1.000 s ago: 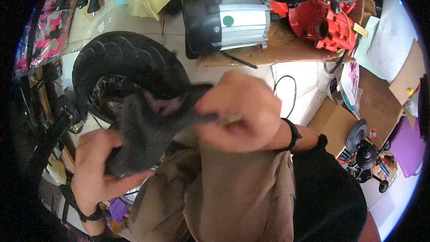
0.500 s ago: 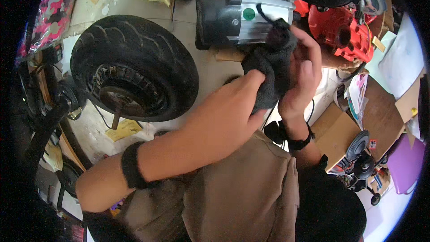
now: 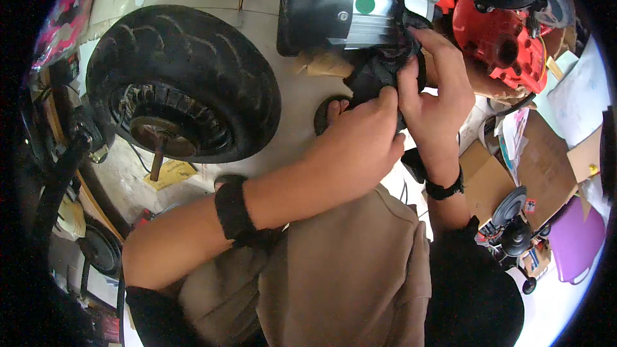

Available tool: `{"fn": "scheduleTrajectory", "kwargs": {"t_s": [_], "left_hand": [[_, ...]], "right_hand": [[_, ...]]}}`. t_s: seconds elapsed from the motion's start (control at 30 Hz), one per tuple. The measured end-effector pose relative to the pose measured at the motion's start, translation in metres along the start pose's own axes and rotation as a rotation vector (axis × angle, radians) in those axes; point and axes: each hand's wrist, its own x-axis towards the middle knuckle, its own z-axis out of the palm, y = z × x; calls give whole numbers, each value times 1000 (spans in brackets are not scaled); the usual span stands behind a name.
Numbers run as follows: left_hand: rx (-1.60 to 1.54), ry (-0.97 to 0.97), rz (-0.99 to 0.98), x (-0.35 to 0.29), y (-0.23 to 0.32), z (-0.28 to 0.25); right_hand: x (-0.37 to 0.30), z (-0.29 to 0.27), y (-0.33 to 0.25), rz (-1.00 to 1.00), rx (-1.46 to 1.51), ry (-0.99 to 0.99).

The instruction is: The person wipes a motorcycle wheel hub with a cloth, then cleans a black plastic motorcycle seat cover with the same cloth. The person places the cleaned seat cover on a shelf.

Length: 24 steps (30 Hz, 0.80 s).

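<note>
Both of my hands are closed on a crumpled black cloth (image 3: pixel 380 72), which I hold up in front of me, just below the electric motor (image 3: pixel 350 3) that lies on the floor. My left hand (image 3: pixel 357 148) comes in from the lower left, its forearm crossing my lap, and its fingers are curled over the lower part of the cloth so that the fabric bunches out above my knuckles. My right hand (image 3: pixel 437 93) is on the other side, with its fingers wrapped around the upper right of the cloth and its thumb pressed against the fabric; the two hands touch each other where they meet on it. A loose black end of the cloth sticks up in front of the motor's silver ribbed casing, close to its green round sticker (image 3: pixel 365 4). I wear a black wristband (image 3: pixel 234 212) on my left forearm and a black watch strap (image 3: pixel 445 187) on my right wrist. To my left a fat black tyre on its wheel hub (image 3: pixel 183 83) lies on the floor, well apart from my hands. Up to the right of the motor sits a red machine housing (image 3: pixel 504 42), and flat brown cardboard pieces (image 3: pixel 543 154) lie on the floor to my right. My tan trousers (image 3: pixel 340 276) fill the lower middle of the view.
</note>
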Motion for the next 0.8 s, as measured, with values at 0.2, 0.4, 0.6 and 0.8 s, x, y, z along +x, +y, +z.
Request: {"fn": "scheduleTrajectory", "kwargs": {"t_s": [0.2, 0.4, 0.6, 0.8], "left_hand": [[-84, -52, -101, -17, -17, -36], [-106, -21, -33, -11, -4, -28], [-39, -23, -38, -14, -5, -27], [-98, -109, -215, -29, -12, -63]], "right_hand": [[11, 26, -21, -199, 144, -98], [7, 3, -6, -85, -14, -164], [13, 11, -17, -189, 47, -169], [5, 9, -23, -22, 254, -169]]}}
